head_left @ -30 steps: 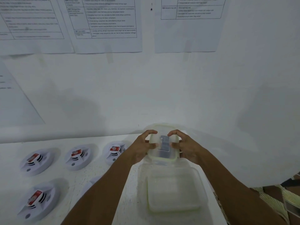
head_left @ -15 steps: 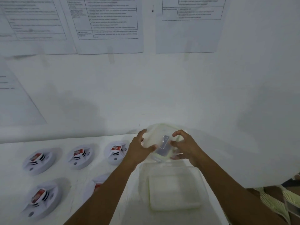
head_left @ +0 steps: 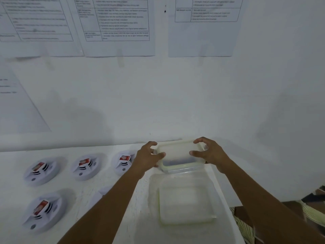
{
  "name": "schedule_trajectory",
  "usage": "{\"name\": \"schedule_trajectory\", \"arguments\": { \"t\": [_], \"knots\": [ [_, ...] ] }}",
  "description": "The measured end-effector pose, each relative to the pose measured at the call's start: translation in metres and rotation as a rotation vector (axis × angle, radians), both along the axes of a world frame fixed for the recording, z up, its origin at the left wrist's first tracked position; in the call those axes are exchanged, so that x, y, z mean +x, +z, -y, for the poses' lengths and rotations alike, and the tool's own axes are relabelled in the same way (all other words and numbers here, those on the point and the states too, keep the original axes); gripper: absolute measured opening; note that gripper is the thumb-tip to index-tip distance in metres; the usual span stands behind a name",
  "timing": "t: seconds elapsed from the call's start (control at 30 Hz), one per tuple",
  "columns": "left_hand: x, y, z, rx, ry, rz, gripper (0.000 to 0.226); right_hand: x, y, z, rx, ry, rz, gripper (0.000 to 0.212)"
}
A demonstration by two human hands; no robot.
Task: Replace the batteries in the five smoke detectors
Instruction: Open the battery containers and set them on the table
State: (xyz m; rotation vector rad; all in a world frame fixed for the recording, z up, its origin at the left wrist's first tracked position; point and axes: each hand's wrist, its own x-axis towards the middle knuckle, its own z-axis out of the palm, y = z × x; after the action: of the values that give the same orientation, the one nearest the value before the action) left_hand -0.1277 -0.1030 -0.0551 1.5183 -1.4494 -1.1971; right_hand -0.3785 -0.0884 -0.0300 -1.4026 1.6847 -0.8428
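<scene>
Both my hands hold a small clear plastic container with a pale lid, lying flat at the far end of the table, just in front of the wall. My left hand grips its left end and my right hand its right end, fingers curled over the rim. Something dark shows through its front wall. Several white round smoke detectors with red-labelled batteries lie to the left: three in a back row, one in front. Another smoke detector is mostly hidden under my left forearm.
A larger clear tub stands open just in front of the small container, with a pale lid lying in it. The white table ends close to the right, where striped fabric and brown boxes show. Printed sheets hang on the wall.
The small container was tilted up with a dark battery showing inside; it now lies flat with the lid on top. Both hands shifted from its front to its ends.
</scene>
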Motion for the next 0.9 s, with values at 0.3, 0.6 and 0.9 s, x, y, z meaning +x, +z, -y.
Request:
{"name": "schedule_trajectory", "arguments": {
  "t": [0.3,0.6,0.9],
  "knots": [
    [0.004,0.019,-0.012,-0.189,0.069,0.044,0.052,-0.008,0.022,-0.008,-0.139,0.022,-0.091,0.043],
    [-0.002,0.046,-0.024,-0.234,0.105,-0.105,0.037,-0.001,0.039,-0.022,-0.096,-0.004,0.190,0.027],
    [0.007,0.060,-0.042,-0.194,0.087,-0.493,0.011,0.007,0.050,-0.040,-0.161,-0.025,0.577,0.022]
  ]
}}
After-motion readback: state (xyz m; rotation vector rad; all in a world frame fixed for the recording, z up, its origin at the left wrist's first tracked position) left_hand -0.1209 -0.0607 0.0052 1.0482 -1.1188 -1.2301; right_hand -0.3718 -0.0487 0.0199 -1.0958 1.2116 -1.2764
